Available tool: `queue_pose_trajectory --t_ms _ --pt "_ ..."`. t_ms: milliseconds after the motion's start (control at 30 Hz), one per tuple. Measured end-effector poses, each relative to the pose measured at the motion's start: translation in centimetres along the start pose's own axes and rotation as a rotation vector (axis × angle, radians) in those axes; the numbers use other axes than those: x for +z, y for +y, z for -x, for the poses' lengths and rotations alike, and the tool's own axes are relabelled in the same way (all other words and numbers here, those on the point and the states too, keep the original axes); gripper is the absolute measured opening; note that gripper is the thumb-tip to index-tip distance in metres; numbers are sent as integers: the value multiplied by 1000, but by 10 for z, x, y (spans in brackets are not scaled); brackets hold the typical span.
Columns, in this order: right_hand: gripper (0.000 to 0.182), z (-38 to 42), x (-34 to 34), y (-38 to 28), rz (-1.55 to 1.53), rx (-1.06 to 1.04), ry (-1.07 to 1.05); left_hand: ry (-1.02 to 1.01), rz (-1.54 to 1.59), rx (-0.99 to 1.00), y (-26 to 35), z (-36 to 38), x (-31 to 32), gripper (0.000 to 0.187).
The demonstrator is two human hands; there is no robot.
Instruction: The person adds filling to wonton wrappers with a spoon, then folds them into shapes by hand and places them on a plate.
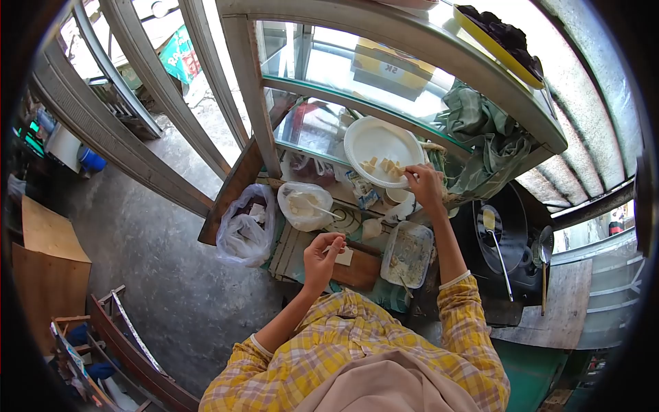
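My right hand [425,185] reaches to the near edge of a round white plate [377,137], fingertips pinched together beside several small pale cut pieces [390,167]. Whether a piece is between those fingers, I cannot make out. My left hand [321,262] hovers over a brown wooden board [357,269], its fingers curled together; their contents are hidden. A flat pale square [344,256] lies on the board by the left fingers. Between my hands, a clear plastic tub [408,250] holds a whitish wet mix and a thin utensil.
Left of the board are a bag of white powder with a spoon [302,207] and a purplish plastic bag [246,233]. At right sit a dark wok [491,247] with a spatula [500,257] and a ladle [546,247]. A glass-shelved case [384,103] stands ahead, green cloth [480,130] hanging beside it.
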State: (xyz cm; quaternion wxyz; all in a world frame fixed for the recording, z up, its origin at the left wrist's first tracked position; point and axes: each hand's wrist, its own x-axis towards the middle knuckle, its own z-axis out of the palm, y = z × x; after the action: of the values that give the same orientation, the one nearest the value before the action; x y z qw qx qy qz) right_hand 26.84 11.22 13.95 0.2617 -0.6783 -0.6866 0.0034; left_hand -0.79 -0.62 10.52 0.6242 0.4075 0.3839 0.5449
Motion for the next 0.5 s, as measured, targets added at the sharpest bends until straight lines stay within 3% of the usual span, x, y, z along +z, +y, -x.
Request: queue_pose_trajectory --t_ms 167,367,500 --pt "11 1 -5 -1 -9 -49 64 -4 27 -24 2 -4 4 19" --pt "9 4 -17 -17 -319 -15 233 -37 -7 -16 -3 -9 0 19" --pt "11 32 -25 -47 -401 52 235 -9 7 -62 -1 -12 -4 22"
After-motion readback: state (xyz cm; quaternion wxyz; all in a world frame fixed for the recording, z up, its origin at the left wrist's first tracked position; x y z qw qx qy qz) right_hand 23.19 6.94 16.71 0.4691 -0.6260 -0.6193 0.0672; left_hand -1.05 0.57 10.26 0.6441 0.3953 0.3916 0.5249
